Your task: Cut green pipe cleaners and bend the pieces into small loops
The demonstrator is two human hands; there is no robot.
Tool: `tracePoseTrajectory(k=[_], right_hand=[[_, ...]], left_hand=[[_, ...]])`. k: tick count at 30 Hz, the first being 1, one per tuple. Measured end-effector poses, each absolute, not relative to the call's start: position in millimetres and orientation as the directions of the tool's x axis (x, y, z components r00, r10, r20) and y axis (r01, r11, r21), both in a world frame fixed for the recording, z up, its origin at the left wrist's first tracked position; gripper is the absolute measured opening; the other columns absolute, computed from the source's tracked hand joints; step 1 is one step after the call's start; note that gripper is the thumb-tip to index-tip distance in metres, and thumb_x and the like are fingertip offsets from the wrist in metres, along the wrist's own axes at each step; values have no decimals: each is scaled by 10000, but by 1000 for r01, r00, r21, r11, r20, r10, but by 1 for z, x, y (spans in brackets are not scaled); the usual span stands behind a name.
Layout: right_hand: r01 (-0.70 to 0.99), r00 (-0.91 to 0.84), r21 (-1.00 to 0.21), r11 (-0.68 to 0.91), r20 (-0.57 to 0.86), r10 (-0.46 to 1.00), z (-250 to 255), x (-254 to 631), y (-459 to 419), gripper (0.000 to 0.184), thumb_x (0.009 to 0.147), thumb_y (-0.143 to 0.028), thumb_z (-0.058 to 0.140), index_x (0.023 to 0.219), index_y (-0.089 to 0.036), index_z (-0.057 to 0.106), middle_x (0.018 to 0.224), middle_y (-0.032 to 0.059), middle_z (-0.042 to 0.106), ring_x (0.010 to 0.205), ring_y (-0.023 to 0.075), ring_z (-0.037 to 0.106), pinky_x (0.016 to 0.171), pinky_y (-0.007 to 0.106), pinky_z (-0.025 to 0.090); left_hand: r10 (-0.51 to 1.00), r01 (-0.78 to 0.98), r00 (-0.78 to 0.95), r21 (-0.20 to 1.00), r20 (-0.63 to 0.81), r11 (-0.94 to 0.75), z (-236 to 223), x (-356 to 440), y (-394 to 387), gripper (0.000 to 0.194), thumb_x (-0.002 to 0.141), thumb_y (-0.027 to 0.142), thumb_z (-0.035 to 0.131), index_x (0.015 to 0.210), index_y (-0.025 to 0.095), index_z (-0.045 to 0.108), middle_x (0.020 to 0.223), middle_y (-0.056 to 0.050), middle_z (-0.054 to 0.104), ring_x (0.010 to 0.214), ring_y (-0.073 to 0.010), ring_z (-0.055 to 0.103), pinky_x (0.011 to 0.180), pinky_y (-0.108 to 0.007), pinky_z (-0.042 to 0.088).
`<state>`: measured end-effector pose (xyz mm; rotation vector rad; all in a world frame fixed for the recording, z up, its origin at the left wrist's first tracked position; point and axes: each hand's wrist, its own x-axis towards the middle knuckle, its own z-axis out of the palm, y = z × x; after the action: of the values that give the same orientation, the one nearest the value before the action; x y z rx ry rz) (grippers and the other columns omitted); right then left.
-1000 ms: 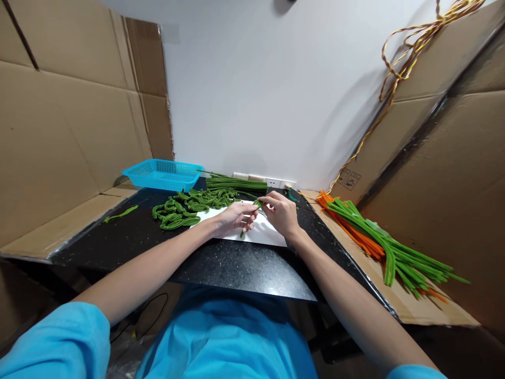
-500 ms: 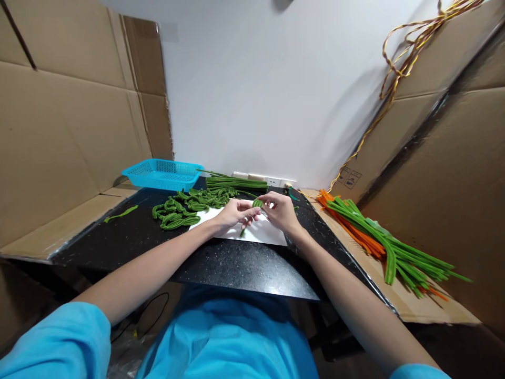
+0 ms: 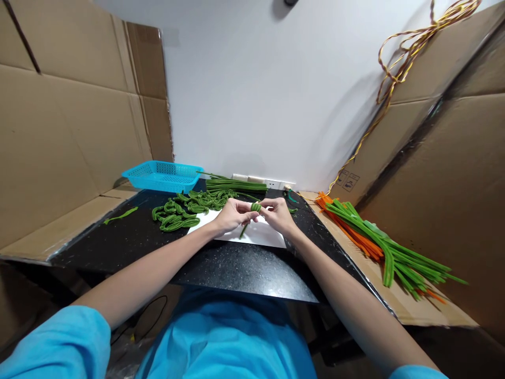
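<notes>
My left hand [image 3: 232,216] and my right hand [image 3: 278,215] meet above a white sheet [image 3: 258,237] on the black table [image 3: 236,266]. Both pinch one green pipe cleaner [image 3: 252,213], bent into a loop at the top between the fingertips, with its free end hanging down toward the sheet. Just left of my left hand lies a heap of bent green pipe cleaners [image 3: 189,206].
A blue basket [image 3: 162,175] stands at the back left. Straight green pipe cleaners [image 3: 235,184] lie along the back wall. Green and orange pipe cleaners [image 3: 379,242] lie on cardboard at the right. A single green piece [image 3: 120,214] lies at the left. Cardboard panels stand on both sides.
My hands have drawn closer together and the pipe cleaner's top is folded more tightly between the fingertips. Nothing else has moved.
</notes>
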<state>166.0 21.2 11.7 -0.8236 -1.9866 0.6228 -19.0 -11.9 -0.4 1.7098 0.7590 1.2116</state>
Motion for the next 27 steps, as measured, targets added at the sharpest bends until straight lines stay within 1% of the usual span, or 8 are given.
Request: tracePoseTrajectory(k=[4,7,9,12,16,20,25,27], right_hand=[[261,-463,-749,609,456,760,10,168,23,372,870,-444,657,688,-132,745,593,43,654,525,127,539,489,227,407],[276,-447,-754,596,448,774,10,169,25,304,867,-395,653,784,-128,772,620,43,675,520,126,544,489,228,417],[322,-412,-701,636,501,761,10,170,27,238,853,-335,656,862,-139,790,699,52,717,564,132,575,523,231,434],[394,-376,-576,716,610,698,7,171,30,179,826,-250,646,886,-161,789,815,58,748,656,144,615,595,240,461],[449,-334,-466,762,704,627,5,172,31,179,819,-187,610,902,-171,768,837,53,731,692,150,625,644,253,468],[554,-331,-396,732,703,630,5,173,30,163,859,-220,617,925,-193,763,856,50,725,701,155,624,649,258,449],[701,-369,-258,665,667,647,7,173,26,164,927,-313,622,888,-214,748,825,29,699,672,145,594,599,250,362],[738,-386,-223,637,635,669,8,172,24,194,939,-337,619,826,-214,718,814,23,690,663,144,583,573,251,320]], left_hand=[[849,48,318,887,423,-460,0,-19,-12,414,758,519,806,748,107,765,697,-78,694,544,-101,523,530,-235,419],[839,69,327,875,434,-479,1,-20,-12,410,790,516,781,749,109,749,708,-75,692,553,-100,538,534,-230,429],[838,65,355,883,415,-465,0,-20,-12,419,800,525,768,757,110,733,713,-70,683,551,-98,542,511,-221,421],[854,43,399,923,335,-382,-3,-22,-9,448,799,559,753,793,113,716,753,-78,687,565,-105,560,466,-210,409],[871,1,419,960,255,-282,-4,-22,-8,461,781,569,765,860,118,709,823,-84,700,587,-105,572,458,-204,416],[891,9,364,956,271,-294,-3,-22,-9,451,735,541,811,861,123,701,796,-64,687,577,-96,552,447,-195,385],[907,55,262,933,330,-355,-4,-22,-6,410,783,530,771,794,138,653,672,-20,611,513,-91,516,442,-210,365],[896,111,206,901,393,-420,-5,-23,-5,375,799,501,765,811,150,633,687,-12,601,510,-90,514,467,-217,383]])
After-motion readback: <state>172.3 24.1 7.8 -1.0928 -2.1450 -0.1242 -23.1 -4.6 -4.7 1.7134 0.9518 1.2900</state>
